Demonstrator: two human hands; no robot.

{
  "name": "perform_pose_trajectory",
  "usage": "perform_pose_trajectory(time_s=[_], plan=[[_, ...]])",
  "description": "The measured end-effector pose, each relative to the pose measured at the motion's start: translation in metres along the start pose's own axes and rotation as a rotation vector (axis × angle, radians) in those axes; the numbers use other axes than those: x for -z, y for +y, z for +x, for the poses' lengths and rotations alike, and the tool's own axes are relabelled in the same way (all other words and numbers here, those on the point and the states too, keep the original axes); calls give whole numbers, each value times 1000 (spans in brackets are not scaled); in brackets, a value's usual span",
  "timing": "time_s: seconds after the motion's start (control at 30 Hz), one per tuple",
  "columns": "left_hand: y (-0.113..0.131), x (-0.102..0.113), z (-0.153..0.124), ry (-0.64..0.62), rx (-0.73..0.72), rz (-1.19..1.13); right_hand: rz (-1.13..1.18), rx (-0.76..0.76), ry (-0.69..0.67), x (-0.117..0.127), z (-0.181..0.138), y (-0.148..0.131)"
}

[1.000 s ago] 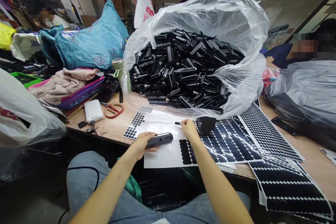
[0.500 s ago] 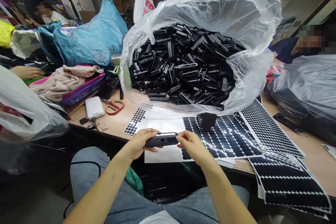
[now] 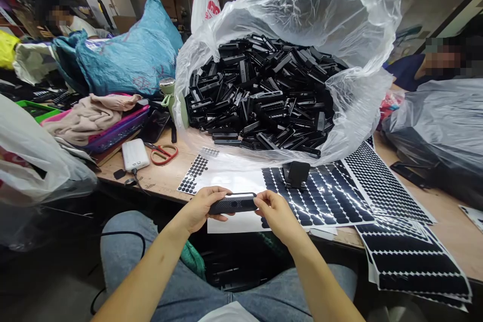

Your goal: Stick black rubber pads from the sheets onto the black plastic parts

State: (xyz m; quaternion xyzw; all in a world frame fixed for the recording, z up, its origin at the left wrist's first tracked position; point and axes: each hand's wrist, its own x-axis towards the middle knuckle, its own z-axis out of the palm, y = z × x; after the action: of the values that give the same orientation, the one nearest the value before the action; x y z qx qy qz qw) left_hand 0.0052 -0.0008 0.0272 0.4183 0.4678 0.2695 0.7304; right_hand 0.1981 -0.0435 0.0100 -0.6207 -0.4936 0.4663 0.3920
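Between my two hands is a long black plastic part [image 3: 234, 204] with a textured face and a round dark spot in its middle. My left hand [image 3: 202, 206] grips its left end, thumb on top and fingers below. At the right end, my right hand [image 3: 273, 210] pinches the corner between thumb and fingers; whether a small piece is under those fingertips cannot be made out. Beneath and behind the hands lie a white sheet with small black round stickers [image 3: 193, 173] and a sheet of larger black oval stickers [image 3: 324, 196]. A black stand-like piece [image 3: 297, 174] rests on the latter.
A clear plastic bag [image 3: 362, 105] full of similar black parts [image 3: 260, 95] fills the table's back. To the left are red-handled scissors [image 3: 164, 155], a white power bank [image 3: 135, 155], a green bottle [image 3: 168, 91] and a basket [image 3: 124, 128]. More sticker sheets [image 3: 415, 261] overhang the right edge.
Both hands hold the black part in nearly the same place, with the right fingertips shifted slightly at its end. A co-worker's hand at far left has gone from view, uncovering a green tray.
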Motion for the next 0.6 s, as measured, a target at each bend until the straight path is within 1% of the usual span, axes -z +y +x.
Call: perform_pose_trajectory(time_s=[0.13,0.37,0.6], plan=[[-1,0,-1,9,-3,-2,-49,34,39,-3,-3,-1],[-5,0,-1,22,3,-18,-108,11,90,-7,-7,-6],[-9,-1,0,47,12,-44,-98,66,179,-15,-8,4]])
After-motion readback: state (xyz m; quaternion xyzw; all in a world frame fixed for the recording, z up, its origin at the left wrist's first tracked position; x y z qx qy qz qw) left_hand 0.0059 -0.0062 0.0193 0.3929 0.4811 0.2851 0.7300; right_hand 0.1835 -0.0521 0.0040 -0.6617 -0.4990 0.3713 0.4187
